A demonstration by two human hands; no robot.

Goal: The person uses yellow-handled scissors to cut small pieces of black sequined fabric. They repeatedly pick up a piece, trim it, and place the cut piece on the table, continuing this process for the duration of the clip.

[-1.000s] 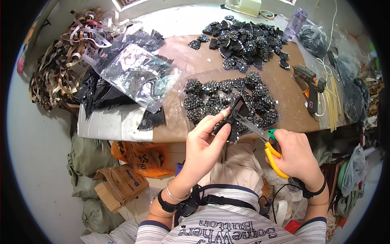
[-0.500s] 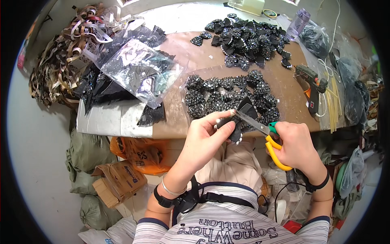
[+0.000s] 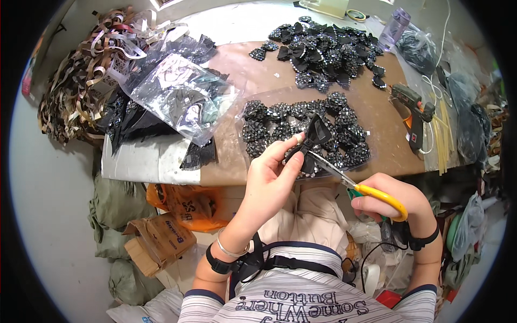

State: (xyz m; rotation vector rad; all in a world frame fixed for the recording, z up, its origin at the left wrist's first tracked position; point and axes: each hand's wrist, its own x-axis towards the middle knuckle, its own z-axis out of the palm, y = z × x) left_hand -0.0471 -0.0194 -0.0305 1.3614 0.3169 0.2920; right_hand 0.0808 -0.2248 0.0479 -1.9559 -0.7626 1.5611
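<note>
My left hand [image 3: 273,175] pinches a black fabric bow [image 3: 319,131] between thumb and fingers, over the table's near edge. In my right hand [image 3: 396,196] is a pair of scissors [image 3: 383,198] with yellow and green handles. The scissor blades point up and left, and their tips lie at the bow beside my left thumb; whether they touch it I cannot tell. Just beyond, several beaded black bows [image 3: 264,131] sit in rows on a clear plastic sheet. A loose heap of similar sparkling bows [image 3: 328,51] lies farther back.
At the table's right are a glue gun [image 3: 413,116], pale glue sticks [image 3: 442,134] and a purple bottle [image 3: 394,29]. On the left lie a clear plastic bag [image 3: 186,97], black lace pieces and a pile of ribbons [image 3: 81,81]. Below stands a cardboard box [image 3: 160,243].
The scissors have turned in my right hand, so the yellow handle now lies uppermost. My right hand has lowered slightly. The bow has tilted more upright in my left hand.
</note>
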